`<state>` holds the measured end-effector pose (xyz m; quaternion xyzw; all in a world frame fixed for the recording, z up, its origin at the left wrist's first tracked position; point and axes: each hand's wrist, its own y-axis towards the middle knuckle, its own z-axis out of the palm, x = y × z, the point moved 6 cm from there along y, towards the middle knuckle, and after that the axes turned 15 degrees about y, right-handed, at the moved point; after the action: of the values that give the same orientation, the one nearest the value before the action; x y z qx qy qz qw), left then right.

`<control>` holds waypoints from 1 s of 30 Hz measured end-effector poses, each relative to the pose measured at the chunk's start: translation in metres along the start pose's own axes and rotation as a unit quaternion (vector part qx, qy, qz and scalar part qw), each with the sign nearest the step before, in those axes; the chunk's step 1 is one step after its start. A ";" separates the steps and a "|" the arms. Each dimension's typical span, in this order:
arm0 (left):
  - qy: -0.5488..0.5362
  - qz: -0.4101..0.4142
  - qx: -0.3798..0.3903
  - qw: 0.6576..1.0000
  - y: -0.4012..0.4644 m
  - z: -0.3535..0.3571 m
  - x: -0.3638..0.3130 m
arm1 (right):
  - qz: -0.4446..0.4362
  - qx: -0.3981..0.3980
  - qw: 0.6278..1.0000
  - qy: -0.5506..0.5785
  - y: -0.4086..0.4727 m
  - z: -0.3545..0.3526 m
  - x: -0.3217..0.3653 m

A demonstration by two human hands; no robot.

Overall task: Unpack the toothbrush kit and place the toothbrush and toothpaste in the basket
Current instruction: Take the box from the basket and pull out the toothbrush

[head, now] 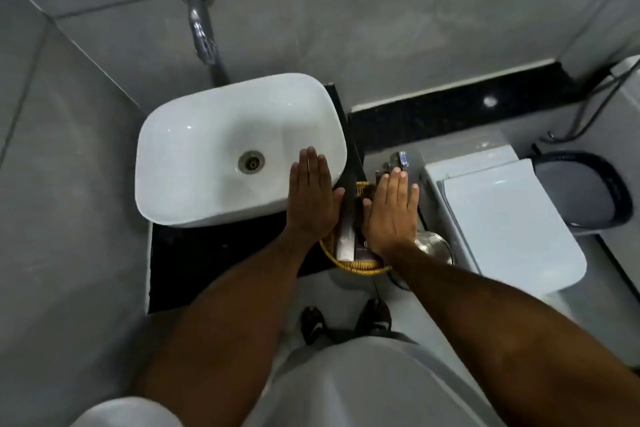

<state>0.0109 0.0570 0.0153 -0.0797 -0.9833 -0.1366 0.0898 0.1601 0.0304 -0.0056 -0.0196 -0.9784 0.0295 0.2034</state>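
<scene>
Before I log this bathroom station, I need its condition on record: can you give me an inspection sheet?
Surface: black counter, mostly bare.
Job's things: woven basket at the counter's right end holds a long dark box leaning up out of it; toothbrush and toothpaste not identifiable.
Clutter: metal container beside the basket.
Hands: left hand and right hand flat, open, empty, either side of the box.
Cables: a hose or cable at far right.
Surroundings: white basin, wall tap, toilet, bin.
</scene>
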 end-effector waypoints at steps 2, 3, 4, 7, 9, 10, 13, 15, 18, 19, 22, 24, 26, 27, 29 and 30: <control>-0.012 0.000 0.028 1.000 -0.001 0.004 -0.007 | 0.037 0.007 0.999 -0.014 -0.006 0.003 -0.011; -0.016 0.005 0.036 0.999 -0.004 0.007 -0.011 | 0.049 0.008 0.999 -0.019 -0.010 0.008 -0.016; -0.016 0.012 0.041 0.999 -0.006 0.008 -0.013 | 0.054 0.002 0.998 -0.027 -0.014 0.010 -0.019; -0.016 0.023 0.050 0.998 -0.005 0.013 -0.016 | 0.081 0.004 0.996 -0.027 -0.019 0.019 -0.026; -0.009 0.035 0.039 0.999 -0.003 0.013 -0.016 | 0.099 0.004 0.994 -0.037 -0.019 0.021 -0.028; -0.006 0.039 0.042 0.998 -0.002 0.014 -0.017 | 0.114 0.013 0.993 -0.043 -0.020 0.024 -0.030; -0.001 0.041 0.048 0.998 0.000 0.014 -0.020 | 0.157 0.036 0.986 -0.046 -0.019 0.032 -0.036; 0.005 0.042 0.055 0.998 0.001 0.014 -0.020 | 0.187 0.051 0.981 -0.026 -0.016 0.035 -0.042; 0.002 0.049 0.051 0.997 0.006 0.008 -0.021 | 0.215 0.054 0.975 0.019 -0.012 0.033 -0.048; -0.002 0.053 0.051 0.997 0.009 0.005 -0.022 | 0.221 0.042 0.974 0.033 -0.011 0.030 -0.049; -0.023 0.071 0.044 0.996 0.029 -0.010 -0.023 | 0.212 -0.023 0.975 0.058 -0.003 0.010 -0.044; -0.039 0.087 0.035 0.995 0.057 -0.028 -0.020 | 0.183 -0.077 0.978 0.070 0.007 -0.009 -0.033; -0.048 0.096 0.011 0.994 0.095 -0.056 -0.009 | 0.134 -0.124 0.979 0.085 0.026 -0.035 -0.013; -0.049 0.096 -0.004 0.994 0.116 -0.074 -0.002 | 0.114 -0.136 0.980 0.093 0.038 -0.049 0.000; -0.049 0.100 -0.040 0.993 0.158 -0.113 0.015 | 0.083 -0.151 0.978 0.117 0.063 -0.077 0.026; -0.043 0.105 -0.058 0.992 0.179 -0.136 0.025 | 0.062 -0.167 0.975 0.131 0.076 -0.095 0.043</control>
<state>0.0399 0.1916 0.1942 -0.1933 -0.9628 -0.1798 0.0568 0.1609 0.1129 0.0934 -0.1175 -0.9312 -0.1244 0.3217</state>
